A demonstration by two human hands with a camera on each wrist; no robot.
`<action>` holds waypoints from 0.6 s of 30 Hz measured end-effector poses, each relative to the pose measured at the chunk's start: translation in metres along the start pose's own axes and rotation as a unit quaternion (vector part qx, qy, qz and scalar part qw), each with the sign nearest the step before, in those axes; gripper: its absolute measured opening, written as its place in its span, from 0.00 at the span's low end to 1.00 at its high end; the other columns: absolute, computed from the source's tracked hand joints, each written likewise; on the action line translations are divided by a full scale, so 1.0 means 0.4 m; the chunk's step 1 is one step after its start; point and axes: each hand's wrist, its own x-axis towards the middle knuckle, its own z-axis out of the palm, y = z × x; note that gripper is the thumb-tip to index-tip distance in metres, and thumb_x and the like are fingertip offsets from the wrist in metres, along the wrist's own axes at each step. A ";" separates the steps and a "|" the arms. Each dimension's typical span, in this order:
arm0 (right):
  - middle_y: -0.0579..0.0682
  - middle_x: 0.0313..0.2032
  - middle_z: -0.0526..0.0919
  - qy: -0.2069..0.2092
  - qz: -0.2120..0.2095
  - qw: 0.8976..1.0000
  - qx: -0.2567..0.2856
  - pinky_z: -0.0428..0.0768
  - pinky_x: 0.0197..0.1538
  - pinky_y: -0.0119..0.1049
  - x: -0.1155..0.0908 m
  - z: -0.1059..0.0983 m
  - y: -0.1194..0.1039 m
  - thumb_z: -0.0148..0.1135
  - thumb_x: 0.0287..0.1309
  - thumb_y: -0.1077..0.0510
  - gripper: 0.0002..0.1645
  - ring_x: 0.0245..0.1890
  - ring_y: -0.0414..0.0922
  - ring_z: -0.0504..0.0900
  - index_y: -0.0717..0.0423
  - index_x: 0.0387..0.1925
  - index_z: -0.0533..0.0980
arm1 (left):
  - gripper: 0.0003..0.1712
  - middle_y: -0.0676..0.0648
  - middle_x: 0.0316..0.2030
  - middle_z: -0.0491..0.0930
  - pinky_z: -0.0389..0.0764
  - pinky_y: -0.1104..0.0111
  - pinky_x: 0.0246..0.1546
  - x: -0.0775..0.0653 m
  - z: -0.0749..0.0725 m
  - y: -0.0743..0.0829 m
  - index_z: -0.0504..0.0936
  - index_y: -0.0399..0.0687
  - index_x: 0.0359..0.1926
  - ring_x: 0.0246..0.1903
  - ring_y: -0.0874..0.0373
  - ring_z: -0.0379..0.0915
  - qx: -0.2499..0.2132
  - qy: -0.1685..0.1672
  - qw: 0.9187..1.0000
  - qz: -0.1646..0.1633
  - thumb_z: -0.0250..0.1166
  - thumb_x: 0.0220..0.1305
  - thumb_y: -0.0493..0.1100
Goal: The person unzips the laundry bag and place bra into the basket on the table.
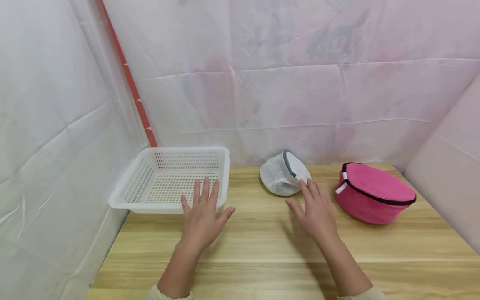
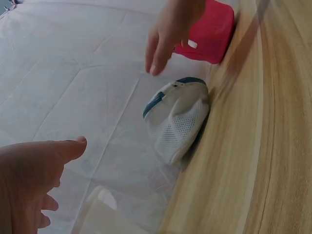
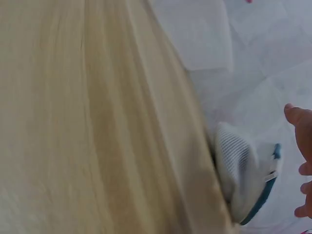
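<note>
My left hand (image 1: 202,221), fingers spread and holding nothing, is over the near right corner of a white plastic basket (image 1: 169,208) with slotted walls. To the right, my right hand (image 1: 316,214) hovers with extended fingers just in front of a small white mesh laundry bag (image 1: 279,177) with a grey-blue zipper edge. Its fingertips overlap the bag's near edge in the head view; the left wrist view shows them apart from the white bag (image 2: 180,122). A pink mesh laundry bag (image 1: 375,191) with black trim and a white tab stands right of that hand.
Everything stands on a wood-grain table (image 1: 243,258). Pale sheeting hangs behind it as a back wall (image 1: 285,96) and along the left and right sides. A red strip (image 1: 131,79) runs down the back left corner to the basket.
</note>
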 end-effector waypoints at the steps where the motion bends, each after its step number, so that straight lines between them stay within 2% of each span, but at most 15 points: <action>1: 0.62 0.68 0.60 0.014 -0.007 1.000 0.003 0.55 0.63 0.65 0.008 0.011 0.009 0.57 0.58 0.38 0.42 0.68 0.64 0.54 0.56 0.68 0.60 | 0.48 0.48 0.74 0.42 0.39 0.33 0.62 0.001 0.001 0.003 0.49 0.59 0.73 0.73 0.48 0.31 -0.003 0.005 1.000 0.006 0.51 0.58 0.72; 4: 0.64 0.63 0.66 0.058 -0.024 0.998 0.010 0.60 0.62 0.61 0.039 0.044 0.041 0.64 0.55 0.47 0.39 0.63 0.64 0.62 0.61 0.63 0.65 | 0.46 0.47 0.73 0.47 0.41 0.34 0.63 0.001 0.007 0.016 0.51 0.58 0.73 0.73 0.48 0.35 -0.011 0.018 0.999 0.030 0.53 0.59 0.70; 7: 0.64 0.60 0.69 0.085 -0.028 0.996 0.015 0.64 0.60 0.59 0.073 0.071 0.073 0.68 0.52 0.53 0.37 0.59 0.63 0.67 0.62 0.61 0.67 | 0.44 0.46 0.72 0.53 0.43 0.33 0.62 0.001 0.014 0.029 0.57 0.54 0.71 0.72 0.49 0.41 -0.021 0.041 0.997 0.065 0.55 0.60 0.67; 12: 0.63 0.55 0.73 0.109 -0.040 0.993 0.019 0.69 0.56 0.57 0.110 0.098 0.113 0.68 0.49 0.61 0.32 0.53 0.63 0.71 0.62 0.58 0.71 | 0.38 0.45 0.68 0.62 0.47 0.33 0.61 -0.002 0.029 0.048 0.66 0.50 0.66 0.69 0.48 0.53 -0.033 0.078 0.990 0.114 0.59 0.60 0.62; 18: 0.59 0.45 0.81 0.160 -0.080 0.984 0.023 0.76 0.47 0.53 0.120 0.119 0.124 0.66 0.48 0.68 0.21 0.45 0.59 0.78 0.61 0.48 0.78 | 0.34 0.47 0.64 0.68 0.49 0.35 0.62 -0.002 0.043 0.066 0.68 0.52 0.64 0.66 0.49 0.59 -0.037 0.083 0.986 0.141 0.61 0.60 0.60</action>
